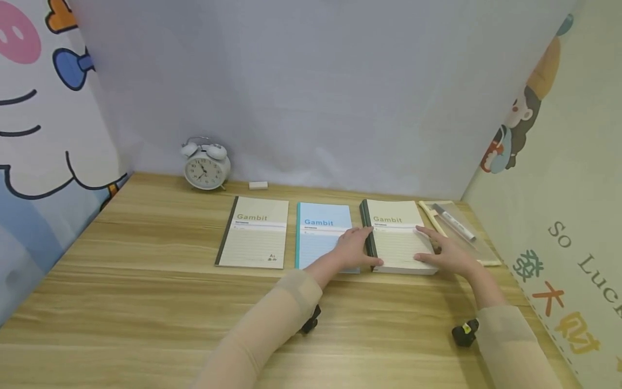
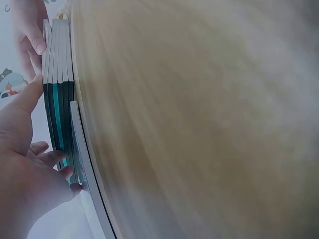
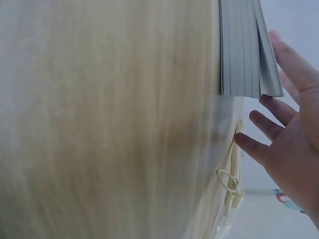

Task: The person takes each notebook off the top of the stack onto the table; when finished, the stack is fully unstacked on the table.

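Note:
Several notebooks lie stacked, and the top one is a cream "Gambit" notebook (image 1: 392, 216) with a dark spine. Along the stack's left side rests my left hand (image 1: 353, 248), its thumb at the top cover's near corner. In the left wrist view its fingertips touch the dark and teal spines (image 2: 59, 119). My right hand (image 1: 449, 256) holds the top notebook's right edge, thumb over the cover. A narrow gap shows under that raised edge in the right wrist view, with a fingertip (image 3: 271, 104) at it. A blue notebook (image 1: 318, 248) lies partly under my left hand.
Another cream notebook (image 1: 255, 232) lies farther left. Behind it stand a white alarm clock (image 1: 206, 167) and a small white block (image 1: 258, 185). Right of the stack, a marker (image 1: 454, 221) lies on a clear zip pouch (image 1: 478, 246). A fabric wall borders the table behind.

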`<state>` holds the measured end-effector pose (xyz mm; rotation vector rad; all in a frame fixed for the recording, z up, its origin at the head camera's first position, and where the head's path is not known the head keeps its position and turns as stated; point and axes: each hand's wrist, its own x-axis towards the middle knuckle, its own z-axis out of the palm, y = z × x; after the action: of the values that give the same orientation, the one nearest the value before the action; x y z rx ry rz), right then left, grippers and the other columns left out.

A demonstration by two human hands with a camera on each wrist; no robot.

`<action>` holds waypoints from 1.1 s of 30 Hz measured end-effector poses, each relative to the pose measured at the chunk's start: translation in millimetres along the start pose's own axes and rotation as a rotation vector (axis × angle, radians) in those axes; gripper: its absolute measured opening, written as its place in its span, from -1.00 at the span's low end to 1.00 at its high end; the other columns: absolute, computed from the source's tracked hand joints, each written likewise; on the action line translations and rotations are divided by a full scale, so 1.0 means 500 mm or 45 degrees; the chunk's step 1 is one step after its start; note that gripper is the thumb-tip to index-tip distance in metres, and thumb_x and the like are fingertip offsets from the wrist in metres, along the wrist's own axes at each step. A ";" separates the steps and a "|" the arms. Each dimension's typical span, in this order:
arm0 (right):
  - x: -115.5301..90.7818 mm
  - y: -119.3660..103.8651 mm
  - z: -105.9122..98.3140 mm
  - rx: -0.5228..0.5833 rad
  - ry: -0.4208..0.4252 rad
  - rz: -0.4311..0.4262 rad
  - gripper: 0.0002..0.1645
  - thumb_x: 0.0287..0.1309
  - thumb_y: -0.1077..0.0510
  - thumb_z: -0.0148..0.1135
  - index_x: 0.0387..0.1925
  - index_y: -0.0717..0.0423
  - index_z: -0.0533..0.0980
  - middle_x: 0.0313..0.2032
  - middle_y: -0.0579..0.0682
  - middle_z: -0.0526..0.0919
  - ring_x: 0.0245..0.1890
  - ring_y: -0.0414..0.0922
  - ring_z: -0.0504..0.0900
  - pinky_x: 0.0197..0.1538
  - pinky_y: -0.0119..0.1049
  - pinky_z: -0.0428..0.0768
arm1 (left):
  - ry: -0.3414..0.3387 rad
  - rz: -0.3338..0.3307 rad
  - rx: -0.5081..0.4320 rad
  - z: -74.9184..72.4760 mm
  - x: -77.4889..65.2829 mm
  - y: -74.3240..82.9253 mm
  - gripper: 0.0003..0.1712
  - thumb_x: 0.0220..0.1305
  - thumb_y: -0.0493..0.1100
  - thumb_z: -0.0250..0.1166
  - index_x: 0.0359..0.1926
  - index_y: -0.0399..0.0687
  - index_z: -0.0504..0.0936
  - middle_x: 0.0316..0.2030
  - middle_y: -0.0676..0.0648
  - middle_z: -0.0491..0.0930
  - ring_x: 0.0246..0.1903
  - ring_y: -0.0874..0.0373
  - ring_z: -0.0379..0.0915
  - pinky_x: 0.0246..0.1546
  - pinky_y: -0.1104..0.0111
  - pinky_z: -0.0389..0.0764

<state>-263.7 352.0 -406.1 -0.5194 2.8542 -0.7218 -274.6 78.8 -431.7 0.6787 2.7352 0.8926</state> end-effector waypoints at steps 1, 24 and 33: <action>0.000 -0.001 0.000 0.010 0.004 -0.010 -0.04 0.13 -0.13 0.27 0.42 0.11 0.07 0.38 0.33 0.09 0.30 0.41 0.10 0.19 0.38 0.16 | -0.004 -0.001 -0.004 -0.001 -0.001 -0.001 0.04 0.06 0.26 0.34 0.45 0.02 0.07 0.38 -0.05 0.21 0.39 -0.02 0.00 0.37 0.11 0.08; 0.015 -0.075 -0.035 0.159 0.062 -0.073 -0.13 0.20 -0.06 0.23 0.42 0.10 0.10 0.40 0.26 0.07 0.35 0.30 0.09 0.24 0.27 0.23 | 0.130 0.009 -0.454 -0.039 -0.027 -0.002 -0.01 0.04 -0.17 0.45 0.43 0.03 0.12 0.10 -0.13 0.48 0.00 0.05 0.46 -0.07 0.27 0.55; 0.019 -0.112 -0.041 0.274 0.032 -0.090 -0.15 0.20 -0.02 0.24 0.44 -0.03 0.09 0.44 0.19 0.00 0.41 0.26 -0.06 0.32 0.24 0.08 | 0.195 -0.065 -0.753 -0.056 -0.048 -0.017 -0.08 0.00 -0.32 0.44 0.38 0.09 0.24 0.20 -0.09 0.35 -0.30 0.24 0.49 -0.38 0.43 0.57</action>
<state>-260.6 311.2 -361.5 -0.5837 2.7466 -1.0390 -265.2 47.0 -413.4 0.4314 2.3851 1.6906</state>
